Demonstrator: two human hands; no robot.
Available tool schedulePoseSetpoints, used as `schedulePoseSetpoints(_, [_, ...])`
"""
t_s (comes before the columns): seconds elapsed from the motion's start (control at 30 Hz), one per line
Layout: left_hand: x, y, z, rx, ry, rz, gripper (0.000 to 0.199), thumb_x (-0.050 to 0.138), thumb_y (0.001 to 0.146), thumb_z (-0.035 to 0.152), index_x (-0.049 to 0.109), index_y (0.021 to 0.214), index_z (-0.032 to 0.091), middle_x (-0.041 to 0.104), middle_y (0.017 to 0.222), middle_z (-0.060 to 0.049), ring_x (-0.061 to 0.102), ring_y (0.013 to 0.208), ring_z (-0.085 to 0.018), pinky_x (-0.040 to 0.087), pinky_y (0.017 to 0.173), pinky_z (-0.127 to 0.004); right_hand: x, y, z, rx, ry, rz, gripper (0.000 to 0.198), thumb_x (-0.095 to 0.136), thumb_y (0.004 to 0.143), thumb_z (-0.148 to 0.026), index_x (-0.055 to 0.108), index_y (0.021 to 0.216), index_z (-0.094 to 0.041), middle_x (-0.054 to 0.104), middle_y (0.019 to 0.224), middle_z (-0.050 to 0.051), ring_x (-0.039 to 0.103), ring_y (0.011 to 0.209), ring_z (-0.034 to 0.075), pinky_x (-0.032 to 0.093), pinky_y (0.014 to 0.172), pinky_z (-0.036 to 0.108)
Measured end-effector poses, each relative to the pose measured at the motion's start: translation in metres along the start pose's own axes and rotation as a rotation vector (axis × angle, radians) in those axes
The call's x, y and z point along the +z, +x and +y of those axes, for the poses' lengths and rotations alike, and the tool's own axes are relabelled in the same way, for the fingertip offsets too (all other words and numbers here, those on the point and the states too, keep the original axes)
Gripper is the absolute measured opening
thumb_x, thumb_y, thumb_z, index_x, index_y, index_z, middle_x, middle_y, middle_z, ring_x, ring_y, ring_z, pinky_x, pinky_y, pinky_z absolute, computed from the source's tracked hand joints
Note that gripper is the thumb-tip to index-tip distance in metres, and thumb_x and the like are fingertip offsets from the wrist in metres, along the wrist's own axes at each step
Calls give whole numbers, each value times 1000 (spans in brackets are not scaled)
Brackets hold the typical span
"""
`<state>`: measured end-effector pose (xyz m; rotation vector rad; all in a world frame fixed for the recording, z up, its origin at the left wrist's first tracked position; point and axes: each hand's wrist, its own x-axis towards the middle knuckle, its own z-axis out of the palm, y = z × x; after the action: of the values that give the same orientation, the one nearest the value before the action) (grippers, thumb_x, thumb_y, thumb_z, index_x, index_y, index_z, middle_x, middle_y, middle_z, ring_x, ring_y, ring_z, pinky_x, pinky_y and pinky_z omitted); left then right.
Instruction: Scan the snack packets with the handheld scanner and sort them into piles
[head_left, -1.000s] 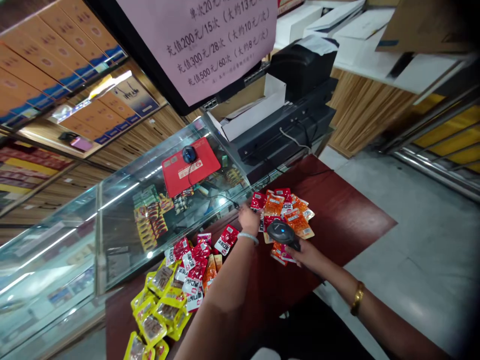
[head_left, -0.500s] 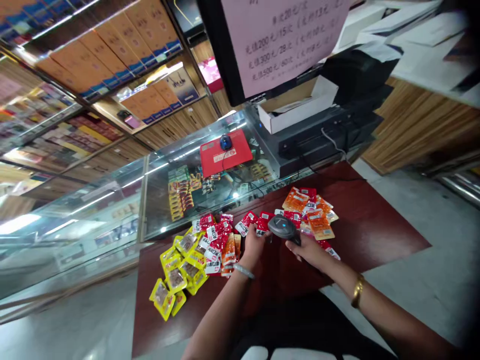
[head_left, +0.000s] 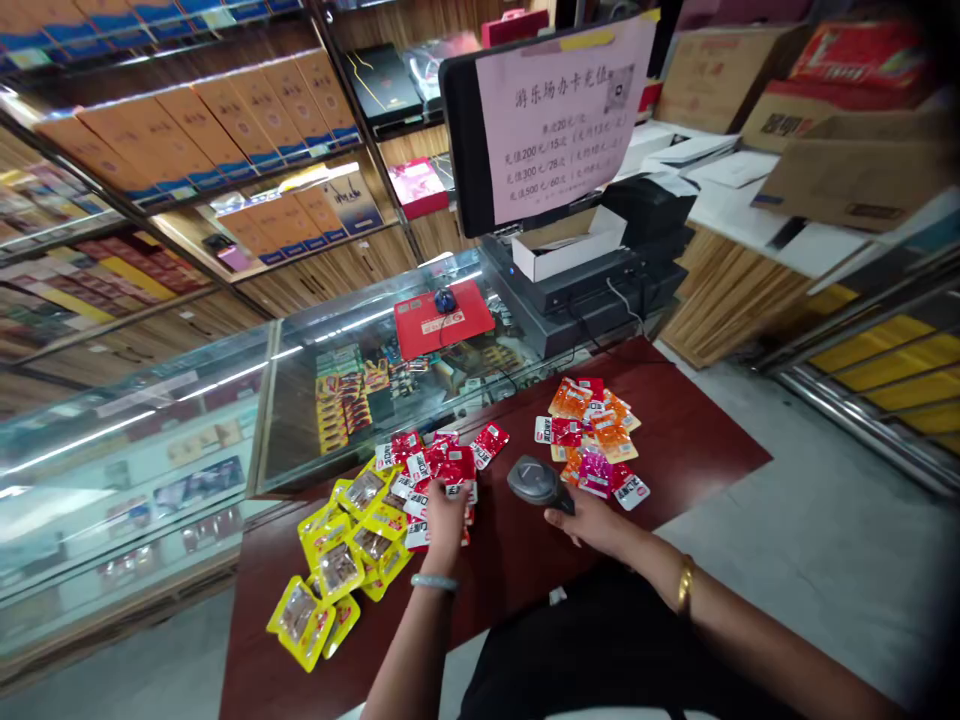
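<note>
My right hand (head_left: 592,522) is closed around the handle of a grey barcode scanner (head_left: 534,482), its head pointing left above the table. A red snack packet (head_left: 459,464) is pinched in my left hand (head_left: 448,515), over the left pile. That pile has red-and-white packets (head_left: 405,450) and, further left, yellow snack packets (head_left: 337,570) with clear windows. One more red packet (head_left: 490,445) lies just right of it. Beyond the scanner is a second pile of orange packets (head_left: 613,438), with red ones and a purple packet (head_left: 595,473) among them.
The packets lie on a dark red tabletop (head_left: 690,440). Behind it stands a glass display counter (head_left: 300,400) with a red mouse pad (head_left: 450,325). A monitor (head_left: 463,150) bearing a pink sign and a white open box (head_left: 570,250) are at the back right.
My left hand has moved left, from the middle of the table to the left pile, with a red packet in it. The scanner stays in my right hand. The head view has shifted.
</note>
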<state>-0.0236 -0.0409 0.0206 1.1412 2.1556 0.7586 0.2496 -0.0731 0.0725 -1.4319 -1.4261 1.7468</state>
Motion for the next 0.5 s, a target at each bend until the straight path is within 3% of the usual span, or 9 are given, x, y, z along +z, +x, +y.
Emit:
schedulePoseSetpoints(0.1, [-11,-2,2,146,334,184,47,69,78,37,54,117,17,61,120,-14,54,119,-31,39,104,-48,-2,-7,5,20,-5,1,54,64,79,-67,52,105,-21,49,63,-7,43,41,8,37,42,22])
schedulePoseSetpoints(0.17, [0,-8,16,270,397,171,45,66,82,35,52,122,18,58,128,-14,49,125,-31,35,108,-47,-10,-9,12,47,-15,5,55,63,78,-68,52,104,-21,47,59,-8,43,40,9,36,41,22])
schedulePoseSetpoints(0.3, [63,-15,59,436,380,-93,44,66,82,30,55,124,19,60,128,-12,51,124,-27,36,108,-41,-42,-14,23,75,-35,31,61,63,76,-70,57,111,-21,55,58,-5,54,47,15,45,48,27])
schedulePoseSetpoints(0.4, [119,-10,96,502,431,-239,58,68,81,30,50,135,19,54,138,-13,49,127,-27,35,109,-39,-76,-20,24,17,-76,82,62,66,75,-68,63,115,-21,71,77,4,68,72,25,54,69,37])
schedulePoseSetpoints(0.5, [162,3,126,504,576,-338,71,72,78,32,44,143,21,47,146,-14,45,130,-31,35,108,-42,-108,-21,25,-21,-112,128,65,70,71,-67,67,115,-19,75,98,10,68,97,33,53,86,43])
